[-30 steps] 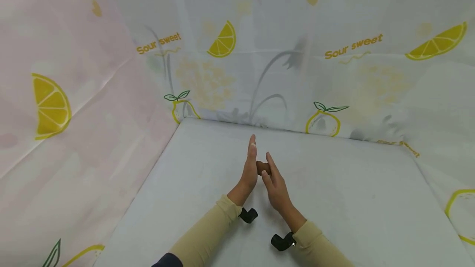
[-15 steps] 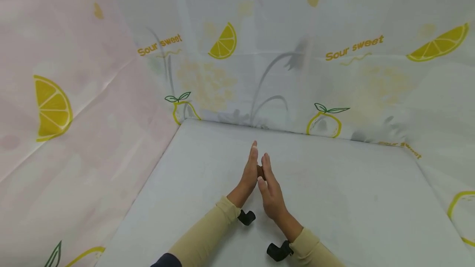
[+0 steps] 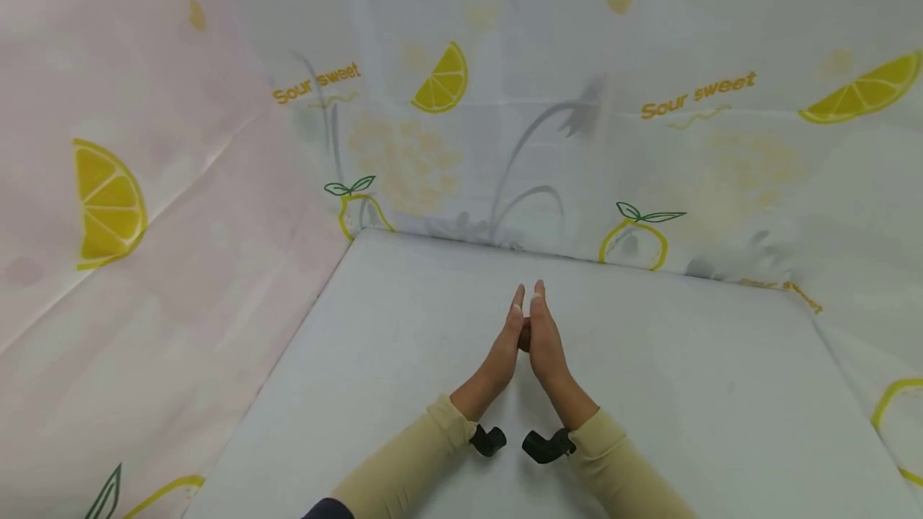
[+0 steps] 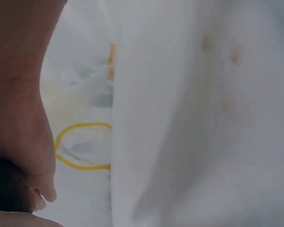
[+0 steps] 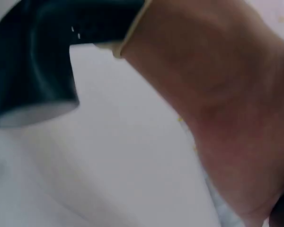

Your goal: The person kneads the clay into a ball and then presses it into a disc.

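A brown lump [image 3: 525, 336] sits between the palms of two bare hands, partly hidden by them. The left hand [image 3: 502, 351] lies against the lump's left side, its fingers straight and pointing away from the person. The right hand [image 3: 550, 343] lies against the lump's right side, also with straight fingers, so the gap between the palms is narrow, filled by the lump. Around and below the lump spreads a white table [image 3: 389, 335]; how high the lump is above it, I cannot tell. Nearer the person than the lump, a black wrist device [image 3: 490, 441] shows by the left cuff and another black device [image 3: 550, 447] by the right one. Beyond the lump, behind the table's far edge, hangs a pale cloth [image 3: 534, 38] printed with lemons and the words "Sour sweet".
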Available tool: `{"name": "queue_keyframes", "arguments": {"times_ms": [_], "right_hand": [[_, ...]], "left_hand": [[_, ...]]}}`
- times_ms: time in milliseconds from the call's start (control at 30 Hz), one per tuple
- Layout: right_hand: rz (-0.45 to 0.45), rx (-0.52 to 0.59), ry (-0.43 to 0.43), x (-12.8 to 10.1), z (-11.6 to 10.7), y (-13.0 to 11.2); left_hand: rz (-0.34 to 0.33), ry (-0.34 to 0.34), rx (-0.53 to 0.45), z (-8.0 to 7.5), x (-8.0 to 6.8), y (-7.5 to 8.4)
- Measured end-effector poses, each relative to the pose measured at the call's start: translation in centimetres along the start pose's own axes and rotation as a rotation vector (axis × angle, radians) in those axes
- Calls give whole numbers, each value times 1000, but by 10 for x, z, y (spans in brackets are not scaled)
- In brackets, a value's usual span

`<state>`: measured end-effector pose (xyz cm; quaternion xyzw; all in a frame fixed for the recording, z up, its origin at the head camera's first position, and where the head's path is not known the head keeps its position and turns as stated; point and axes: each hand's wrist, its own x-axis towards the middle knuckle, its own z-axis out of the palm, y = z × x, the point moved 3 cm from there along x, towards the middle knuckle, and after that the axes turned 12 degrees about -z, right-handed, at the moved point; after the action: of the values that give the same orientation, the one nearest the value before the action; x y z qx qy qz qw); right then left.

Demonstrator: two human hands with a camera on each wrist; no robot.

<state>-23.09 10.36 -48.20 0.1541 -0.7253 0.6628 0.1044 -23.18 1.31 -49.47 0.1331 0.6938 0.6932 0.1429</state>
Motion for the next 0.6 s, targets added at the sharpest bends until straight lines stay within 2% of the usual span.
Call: {"name": "queue_keyframes", "arguments": {"times_ms": [167,333,433,600], "right_hand": [[39,29,9,3,-5,5],[-13,23,-14,-7,2,7],[-57,-11,-44,-18,8,7],[-144,-48,-50,-32,15,3]], "left_hand": [[81,-3,-59,3,-1,10],[125,104,-60,-1,1,14],[112,159,-76,-5,4,16],[42,199,-76,-9,13,15]]}}
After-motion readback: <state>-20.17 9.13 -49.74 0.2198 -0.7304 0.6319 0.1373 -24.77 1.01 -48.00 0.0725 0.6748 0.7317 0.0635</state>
